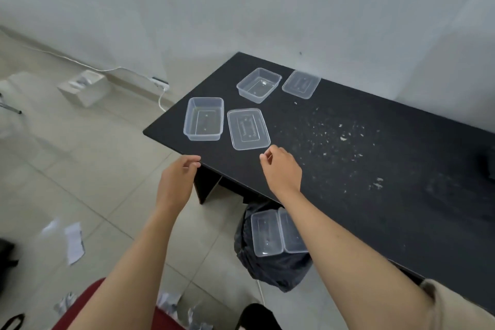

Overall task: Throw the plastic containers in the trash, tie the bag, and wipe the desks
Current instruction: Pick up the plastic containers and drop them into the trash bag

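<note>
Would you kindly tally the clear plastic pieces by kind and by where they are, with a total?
Open clear plastic tubs on the black desk: 2 (near-left tub, far tub)
Flat clear plastic lids on the desk: 2 (near lid, far lid)
Clear plastic containers in the black trash bag: 2 (left, right)
Total: 6

On the worktop (pixel 348 169), near its left end, lie four plastic pieces: a tub (pixel 204 118) at the left with a lid (pixel 248 128) just to its right, and behind them another tub (pixel 259 85) with a second lid (pixel 301 84) at its right. Crumbs (pixel 342 136) are scattered to the right of them. Under the worktop's front edge, on the floor (pixel 93 169), stands a trash bag (pixel 273 268) with two containers (pixel 277 233) side by side in it.
</note>
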